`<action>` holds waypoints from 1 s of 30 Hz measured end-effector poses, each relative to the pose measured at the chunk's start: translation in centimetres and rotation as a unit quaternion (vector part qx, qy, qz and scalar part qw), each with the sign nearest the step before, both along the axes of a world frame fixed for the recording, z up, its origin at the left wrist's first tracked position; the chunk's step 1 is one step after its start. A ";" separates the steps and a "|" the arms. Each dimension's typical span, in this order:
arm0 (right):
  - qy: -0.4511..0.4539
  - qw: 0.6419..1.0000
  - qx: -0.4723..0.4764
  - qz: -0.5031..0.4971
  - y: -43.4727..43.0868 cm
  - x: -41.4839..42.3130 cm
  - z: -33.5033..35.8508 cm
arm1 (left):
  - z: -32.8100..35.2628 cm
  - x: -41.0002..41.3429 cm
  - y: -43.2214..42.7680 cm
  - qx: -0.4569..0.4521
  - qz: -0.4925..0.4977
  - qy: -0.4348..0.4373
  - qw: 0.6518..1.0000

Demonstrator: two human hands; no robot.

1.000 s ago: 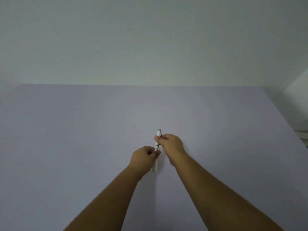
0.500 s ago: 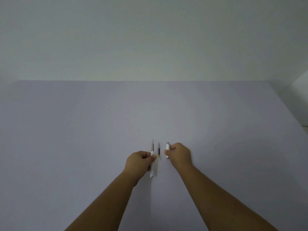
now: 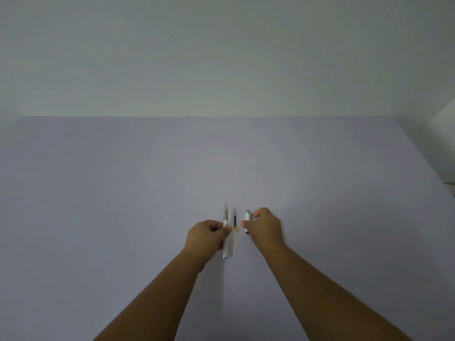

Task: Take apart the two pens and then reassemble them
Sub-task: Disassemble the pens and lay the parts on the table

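Observation:
My left hand [image 3: 208,233] grips a white pen barrel [image 3: 225,223] with a silver tip that points away from me. A thin ink refill [image 3: 235,230] lies on the pale lilac table [image 3: 123,193] just right of the barrel, parallel to it. My right hand [image 3: 264,228] pinches a short white and silver pen cap [image 3: 247,217] right of the refill. The cap's lower end is hidden by my thumb. A second pen is not visible.
A plain pale wall rises behind the table's far edge [image 3: 221,116]. At the far right a white object [image 3: 443,119] stands beyond the table's right edge.
One second ago both hands held one assembled pen together. The hands have since drawn apart, barrel left and cap right. The refill now lies between them. My view has tilted up slightly.

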State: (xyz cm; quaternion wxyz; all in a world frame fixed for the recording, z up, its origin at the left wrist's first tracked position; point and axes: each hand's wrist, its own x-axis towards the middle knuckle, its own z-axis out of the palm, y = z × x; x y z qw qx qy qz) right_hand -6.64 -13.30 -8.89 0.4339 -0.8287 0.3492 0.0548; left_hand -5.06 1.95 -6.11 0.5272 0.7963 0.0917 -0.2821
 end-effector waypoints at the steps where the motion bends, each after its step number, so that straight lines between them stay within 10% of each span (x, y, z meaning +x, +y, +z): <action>1: -0.004 1.000 -0.002 -0.003 0.0 0.0 0.2 | 0.0 0.0 0.0 -0.002 0.001 0.001 1.000; 14: -0.086 0.973 0.201 0.074 1.4 0.7 5.4 | 2.2 -0.5 -1.1 0.088 -0.080 -0.102 0.988; 23: -0.140 0.893 0.419 0.088 0.2 0.2 8.2 | 5.6 -0.6 0.1 -0.193 -0.055 0.060 0.978; 30: -0.089 0.948 0.287 0.109 0.2 0.3 8.9 | 5.6 -1.0 -0.1 -0.134 -0.057 0.001 0.989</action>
